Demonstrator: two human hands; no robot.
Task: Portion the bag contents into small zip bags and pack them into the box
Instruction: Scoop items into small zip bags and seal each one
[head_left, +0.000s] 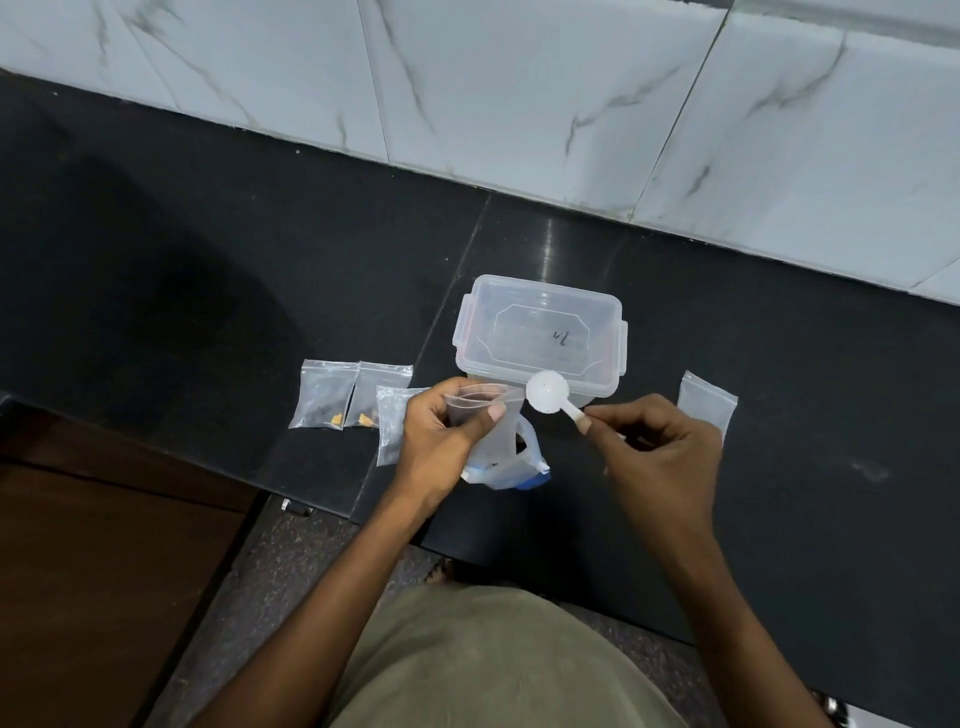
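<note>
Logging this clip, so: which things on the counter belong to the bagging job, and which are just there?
In the job:
left hand holding open small zip bag
right hand holding white scoop
big zip bag
three filled bags
empty bag
lidded plastic box

Just there:
black counter
marble wall tiles

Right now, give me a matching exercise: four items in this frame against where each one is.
Items:
1. white scoop
2. open small zip bag
3. lidded clear box
4. lone small zip bag

Places:
A. flat on the black counter, right of the right hand
B. held by the left hand
C. on the counter behind both hands
D. pinched by its handle in the right hand

Pairs: 1-D, 2-B, 3-C, 4-A
</note>
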